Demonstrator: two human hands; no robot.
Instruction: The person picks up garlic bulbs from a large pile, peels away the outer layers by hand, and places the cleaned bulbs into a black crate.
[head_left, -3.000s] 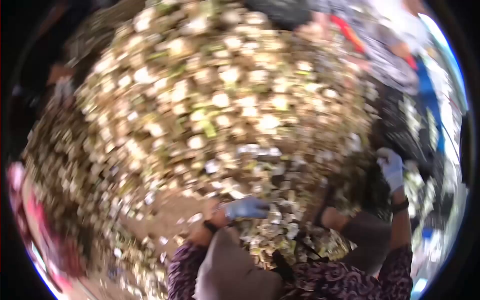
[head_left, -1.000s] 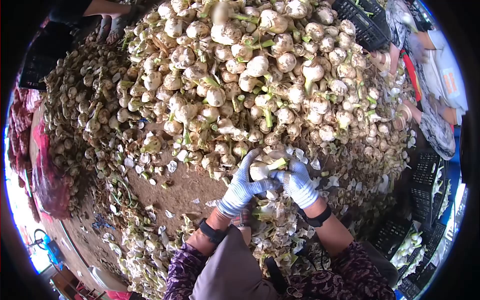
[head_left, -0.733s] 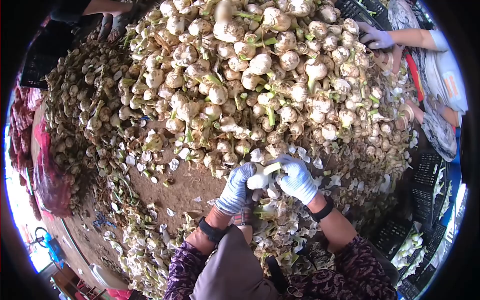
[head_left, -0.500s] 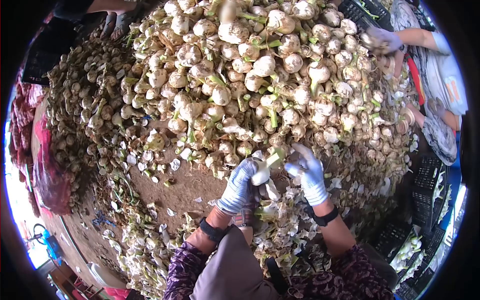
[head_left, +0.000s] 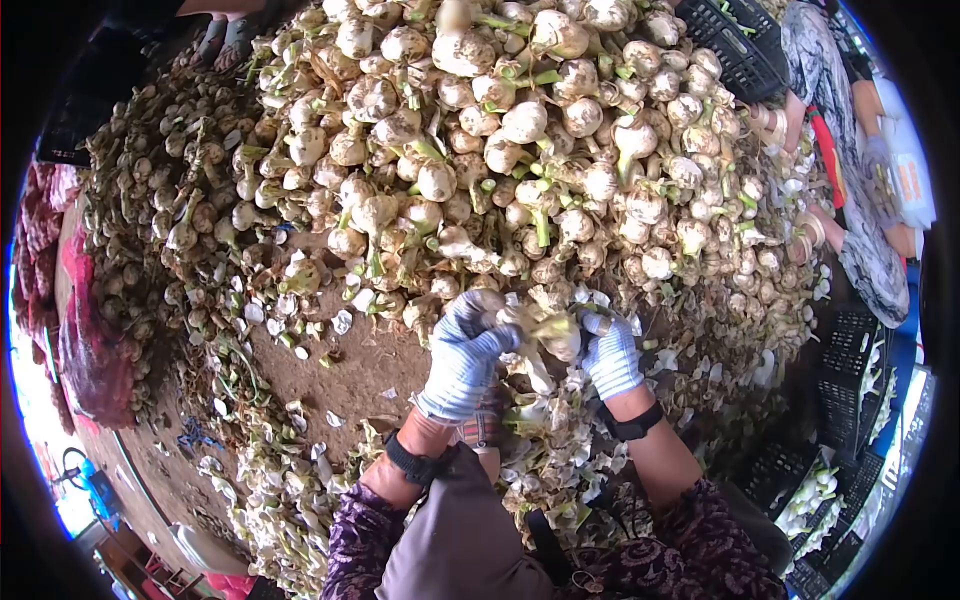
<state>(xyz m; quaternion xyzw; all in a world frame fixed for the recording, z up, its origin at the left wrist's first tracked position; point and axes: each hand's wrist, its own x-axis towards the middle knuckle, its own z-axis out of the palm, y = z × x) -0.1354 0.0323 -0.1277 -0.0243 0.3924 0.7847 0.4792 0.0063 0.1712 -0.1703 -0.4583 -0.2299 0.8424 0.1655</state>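
Observation:
My left hand [head_left: 465, 355], in a striped white and blue-grey glove, has its fingers curled around the stem side of a garlic bulb [head_left: 560, 338]. Close on the right, my right hand [head_left: 610, 352], gloved alike, has its fingertips bent in at the bulb's edge; what they pinch is too small to make out. Just beyond both hands rises a large pile of unpeeled garlic bulbs [head_left: 525, 122] with cut green stems. Loose peelings [head_left: 560, 440] lie below my hands.
Black crates [head_left: 850, 370] stand at the right, some with peeled garlic [head_left: 812, 500]. A co-worker in patterned trousers [head_left: 850, 180] sits at the upper right. Another person's feet [head_left: 228, 42] show at the upper left. A red mesh sack [head_left: 95, 350] lies at the left.
The pale peeled piece has left my left hand, which now holds another bulb. My right hand has come closer to the left. The co-worker's gloved hand has drawn back from the pile.

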